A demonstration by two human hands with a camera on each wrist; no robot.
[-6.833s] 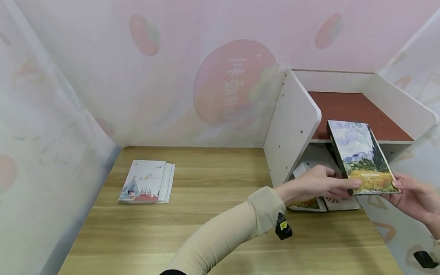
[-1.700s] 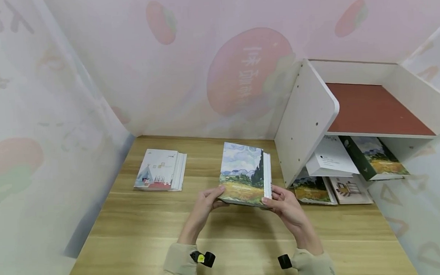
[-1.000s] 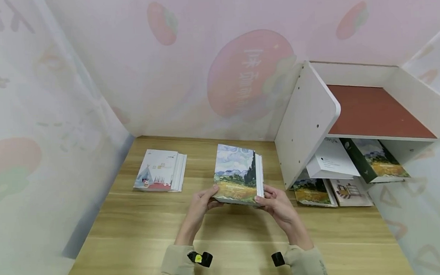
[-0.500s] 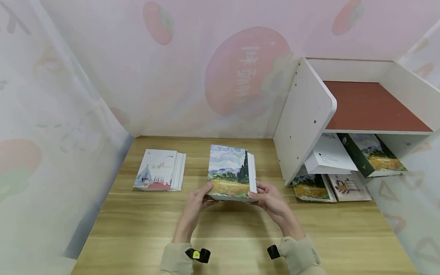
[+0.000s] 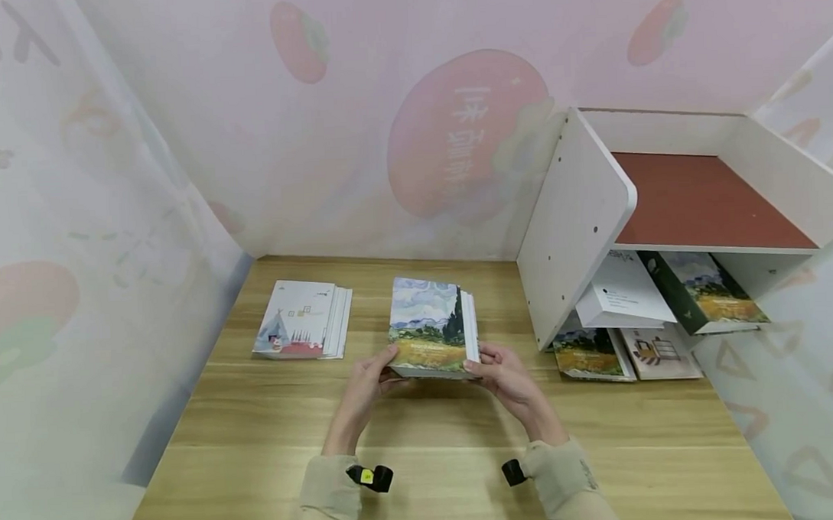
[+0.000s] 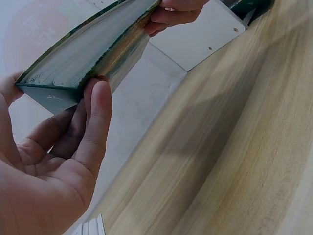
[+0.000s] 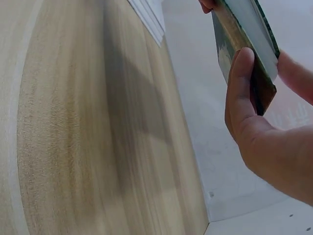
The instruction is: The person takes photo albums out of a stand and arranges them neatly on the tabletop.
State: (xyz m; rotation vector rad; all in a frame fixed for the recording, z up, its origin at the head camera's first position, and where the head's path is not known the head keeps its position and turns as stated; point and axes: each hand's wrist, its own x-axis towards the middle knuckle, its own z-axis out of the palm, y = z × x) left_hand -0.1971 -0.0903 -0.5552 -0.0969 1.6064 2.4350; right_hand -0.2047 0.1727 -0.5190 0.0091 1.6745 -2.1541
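Observation:
Over the middle of the table, both hands hold a thick book with a painted landscape cover, raised off the wood and slightly tilted. My left hand grips its left lower corner, thumb on the cover and fingers beneath. At the right lower corner, my right hand pinches the book the same way. The left wrist view shows the book's dark green spine against the left hand, with the page edges facing the camera. Parts of the fingers under the book are hidden in the head view.
A fanned stack of white booklets lies at the table's left. On the right stands a white shelf unit with a red-brown board. Beneath are a white book, a green-spined book and two lower books, one landscape-covered.
Earlier, both hands held a landscape-covered book at the shelf; later they hold one over the table's middle. In the last two seconds, hands and book have drifted left. The booklets stay put.

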